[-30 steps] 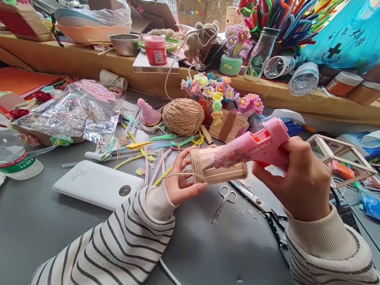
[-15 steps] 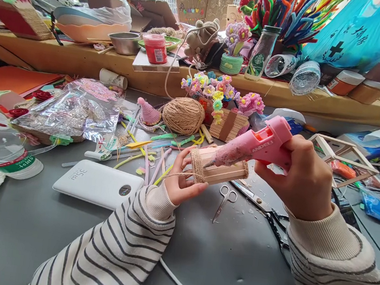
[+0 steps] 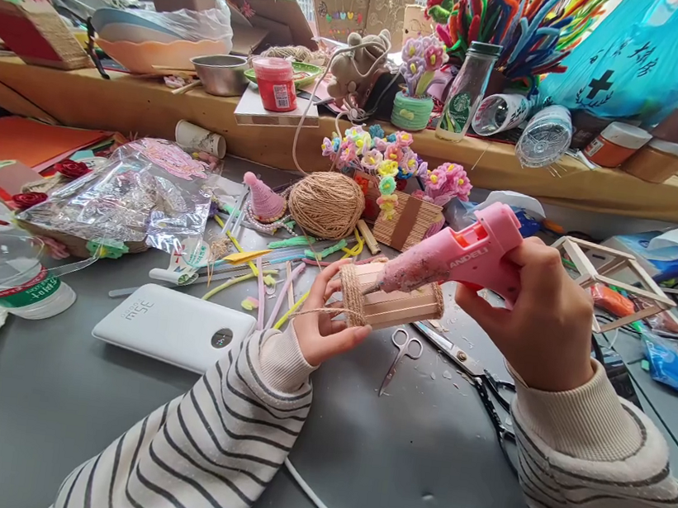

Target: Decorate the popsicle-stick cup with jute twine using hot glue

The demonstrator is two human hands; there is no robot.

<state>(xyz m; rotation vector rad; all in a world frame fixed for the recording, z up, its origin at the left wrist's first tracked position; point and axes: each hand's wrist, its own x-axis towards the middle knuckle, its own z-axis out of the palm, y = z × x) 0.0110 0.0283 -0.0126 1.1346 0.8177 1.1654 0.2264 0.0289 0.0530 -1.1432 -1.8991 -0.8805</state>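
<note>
Between the fingers and thumb of my left hand (image 3: 326,323) is a small barrel of wooden sticks (image 3: 403,308), tilted on its side. Jute twine (image 3: 352,293) is wound round its left end, and a loose strand runs off past my fingers. My right hand (image 3: 546,323) is wrapped round the handle of a pink glue gun (image 3: 457,253). The gun's nozzle points down and left, at or very near the edge of the twine band; whether it touches I cannot tell. My right index finger is mostly hidden behind the gun.
Small scissors (image 3: 401,358) and large black-handled scissors (image 3: 468,363) lie below the barrel. A white power bank (image 3: 173,328) is at left, and a ball of twine (image 3: 326,205) sits behind. A cluttered ledge (image 3: 255,130) with a glass bottle (image 3: 467,96) spans the back.
Both hands, the barrel and the glue gun stay almost in place. The gun's nozzle end has shifted very slightly; the whole view has moved a touch.
</note>
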